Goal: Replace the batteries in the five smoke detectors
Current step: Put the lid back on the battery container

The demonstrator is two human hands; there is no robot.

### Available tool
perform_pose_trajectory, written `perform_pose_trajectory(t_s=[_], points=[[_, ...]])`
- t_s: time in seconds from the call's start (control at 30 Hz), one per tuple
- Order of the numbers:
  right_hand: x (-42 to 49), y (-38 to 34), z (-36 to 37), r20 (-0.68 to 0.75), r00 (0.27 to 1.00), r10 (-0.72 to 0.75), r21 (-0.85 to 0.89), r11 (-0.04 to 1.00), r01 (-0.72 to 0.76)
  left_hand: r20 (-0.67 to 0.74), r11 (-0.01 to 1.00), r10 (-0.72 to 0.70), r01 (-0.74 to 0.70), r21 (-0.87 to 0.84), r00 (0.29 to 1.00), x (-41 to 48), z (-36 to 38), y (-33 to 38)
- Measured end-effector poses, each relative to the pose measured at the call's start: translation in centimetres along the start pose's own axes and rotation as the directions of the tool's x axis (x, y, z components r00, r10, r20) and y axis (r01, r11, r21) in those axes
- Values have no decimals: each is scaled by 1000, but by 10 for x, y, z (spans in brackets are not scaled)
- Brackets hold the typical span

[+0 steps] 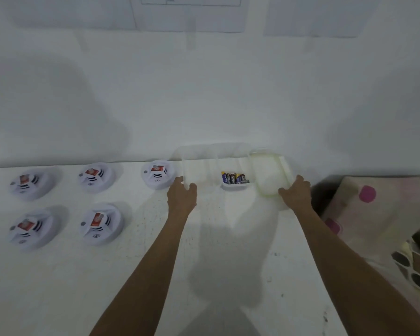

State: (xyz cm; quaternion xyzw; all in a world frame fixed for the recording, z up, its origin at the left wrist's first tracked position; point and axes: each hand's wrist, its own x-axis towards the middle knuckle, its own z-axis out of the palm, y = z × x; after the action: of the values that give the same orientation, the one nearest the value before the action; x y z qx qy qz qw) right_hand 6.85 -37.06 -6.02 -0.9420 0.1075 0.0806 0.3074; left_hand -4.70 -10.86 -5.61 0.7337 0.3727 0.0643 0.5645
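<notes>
Several white round smoke detectors with red labels lie on the white table: three in a back row, the nearest of them [157,174] beside my left hand, and two in front [100,224]. A clear plastic container [204,163] stands at the table's back edge by the wall. Inside it sits a small white tray [235,186] with several batteries [233,178]. My left hand [182,196] grips the container's near left corner. My right hand [295,191] holds a clear lid [268,173] at the container's right end.
The white wall rises directly behind the table [155,263]. To the right, off the table's edge, lies a pale cloth with pink spots [374,204] and a patterned object [412,260] below it.
</notes>
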Motion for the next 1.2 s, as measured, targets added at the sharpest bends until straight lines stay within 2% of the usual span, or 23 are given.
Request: perform_pose_trajectory(t_s=[0.13,0.2,0.37,0.57,0.67,0.77,0.93,1.1,1.2], points=[[15,10,3,-12,998,68,111,992,-66,-5,989,-34,33,-147,999,-9,0,1],[19,13,3,-7,997,71,230,971,-68,-26,979,-47,41,-198,999,-12,-2,-2],[6,8,-9,-29,999,36,611,792,-11,-76,970,-54,34,-241,996,-21,-14,-13],[-28,-1,-33,-94,996,-8,787,612,79,-99,988,-6,-9,-152,995,-28,-37,-30],[-50,-9,-40,-143,986,-82,792,588,163,-77,994,36,-43,-98,996,-32,-51,-39],[-75,-22,-40,-110,980,-165,814,551,184,-49,994,98,-100,-51,994,-38,-66,-48],[-119,-51,-21,-75,930,-359,768,574,284,-8,985,170,-169,22,985,-42,-93,-59],[-161,-72,3,-167,806,-567,523,642,560,86,958,223,-235,166,971,-44,-121,-70],[-179,-74,23,-241,673,-699,355,582,732,137,941,244,-268,206,960,-44,-137,-78]])
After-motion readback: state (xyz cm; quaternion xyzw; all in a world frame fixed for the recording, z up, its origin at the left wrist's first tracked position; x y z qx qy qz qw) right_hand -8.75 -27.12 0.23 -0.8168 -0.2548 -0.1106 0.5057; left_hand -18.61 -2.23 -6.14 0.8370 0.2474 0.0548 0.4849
